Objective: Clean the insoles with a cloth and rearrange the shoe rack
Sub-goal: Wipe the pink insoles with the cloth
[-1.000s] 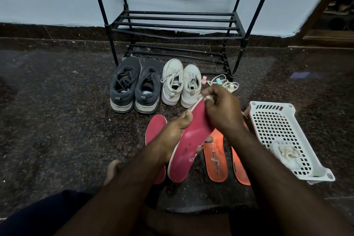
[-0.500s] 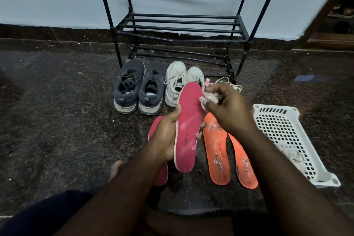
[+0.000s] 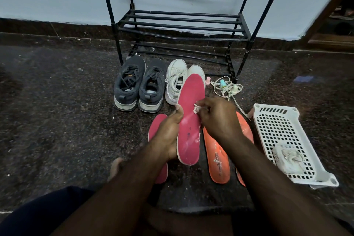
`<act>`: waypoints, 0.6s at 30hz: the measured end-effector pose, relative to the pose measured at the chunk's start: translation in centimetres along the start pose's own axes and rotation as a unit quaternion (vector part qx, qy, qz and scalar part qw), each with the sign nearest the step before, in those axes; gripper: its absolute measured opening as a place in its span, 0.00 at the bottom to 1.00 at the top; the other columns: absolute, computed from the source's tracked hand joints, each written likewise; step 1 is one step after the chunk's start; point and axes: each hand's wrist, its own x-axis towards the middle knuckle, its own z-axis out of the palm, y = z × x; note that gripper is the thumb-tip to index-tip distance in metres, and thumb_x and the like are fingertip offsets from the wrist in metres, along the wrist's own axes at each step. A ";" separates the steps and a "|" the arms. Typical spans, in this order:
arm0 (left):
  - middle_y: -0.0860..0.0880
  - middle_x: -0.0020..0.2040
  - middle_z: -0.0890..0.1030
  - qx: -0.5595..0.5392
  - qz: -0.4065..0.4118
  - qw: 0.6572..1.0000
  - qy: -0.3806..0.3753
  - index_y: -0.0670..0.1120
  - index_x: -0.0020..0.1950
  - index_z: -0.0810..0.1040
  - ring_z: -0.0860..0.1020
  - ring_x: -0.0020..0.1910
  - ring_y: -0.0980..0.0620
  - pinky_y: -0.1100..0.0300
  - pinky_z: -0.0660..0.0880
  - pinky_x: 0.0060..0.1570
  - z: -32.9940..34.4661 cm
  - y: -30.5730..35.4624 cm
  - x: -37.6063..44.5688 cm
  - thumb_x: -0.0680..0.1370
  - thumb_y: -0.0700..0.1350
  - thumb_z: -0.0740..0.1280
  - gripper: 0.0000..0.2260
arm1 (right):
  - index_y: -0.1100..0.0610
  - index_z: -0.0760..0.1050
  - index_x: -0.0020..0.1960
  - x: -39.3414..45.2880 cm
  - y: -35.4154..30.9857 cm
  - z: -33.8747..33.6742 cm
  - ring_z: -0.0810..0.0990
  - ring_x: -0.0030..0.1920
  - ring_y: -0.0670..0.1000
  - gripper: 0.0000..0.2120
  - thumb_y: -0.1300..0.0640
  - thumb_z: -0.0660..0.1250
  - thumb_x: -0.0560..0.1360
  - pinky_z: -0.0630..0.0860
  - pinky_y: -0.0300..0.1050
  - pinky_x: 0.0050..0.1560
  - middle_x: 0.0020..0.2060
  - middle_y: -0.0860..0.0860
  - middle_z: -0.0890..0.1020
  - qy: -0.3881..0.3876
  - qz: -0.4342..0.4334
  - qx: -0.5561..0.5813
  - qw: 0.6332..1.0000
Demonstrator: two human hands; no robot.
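Orange insole [image 3: 218, 156] on the floor carries dark lengthwise print, too blurred to read. Small dark mark on the held pink insole [image 3: 189, 120], also unreadable. No other text.

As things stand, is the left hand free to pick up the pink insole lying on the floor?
Probably not yet. The left hand grips the raised pink insole that the right hand wipes with a cloth. The floor insole lies just beneath it, unobstructed.

Dark speckled floor [image 3: 57, 120] carries grey shoes [image 3: 138, 86], white shoes [image 3: 176, 80], orange insoles [image 3: 218, 159], white basket [image 3: 256, 109], black rack [image 3: 247, 30]
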 end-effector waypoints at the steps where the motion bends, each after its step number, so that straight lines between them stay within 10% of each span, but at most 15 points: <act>1: 0.42 0.44 0.81 -0.004 0.002 1.000 0.002 0.39 0.73 0.69 0.81 0.36 0.47 0.57 0.79 0.34 0.1 -0.1 0.1 0.75 0.61 0.61 0.34 | 0.56 0.84 0.52 -0.1 -0.1 0.2 0.81 0.50 0.53 0.10 0.63 0.69 0.73 0.72 0.42 0.55 0.48 0.54 0.84 -0.001 -0.005 0.000 1.000; 6: 0.40 0.52 0.82 -0.046 -0.018 0.999 -0.003 0.39 0.65 0.76 0.81 0.51 0.42 0.46 0.75 0.58 -0.1 -0.2 0.6 0.78 0.63 0.59 0.30 | 0.57 0.84 0.48 -1.4 -1.4 1.4 0.81 0.47 0.55 0.10 0.64 0.67 0.71 0.71 0.44 0.51 0.44 0.54 0.84 -0.035 -0.042 -0.002 0.998; 11: 0.42 0.44 0.85 -0.036 -0.016 0.999 0.002 0.42 0.57 0.79 0.83 0.39 0.45 0.52 0.80 0.40 -0.6 -0.7 1.0 0.85 0.57 0.53 0.22 | 0.56 0.82 0.46 -0.5 0.0 1.2 0.80 0.46 0.54 0.10 0.67 0.66 0.70 0.70 0.42 0.50 0.43 0.53 0.83 0.023 -0.009 0.004 1.000; 18: 0.39 0.51 0.81 -0.092 -0.029 0.995 -0.030 0.40 0.54 0.81 0.80 0.51 0.42 0.48 0.74 0.58 -0.5 -0.9 0.9 0.73 0.57 0.63 0.23 | 0.57 0.82 0.44 -1.6 -1.2 1.9 0.80 0.43 0.51 0.08 0.67 0.68 0.69 0.70 0.40 0.47 0.40 0.51 0.83 -0.019 -0.041 0.046 0.998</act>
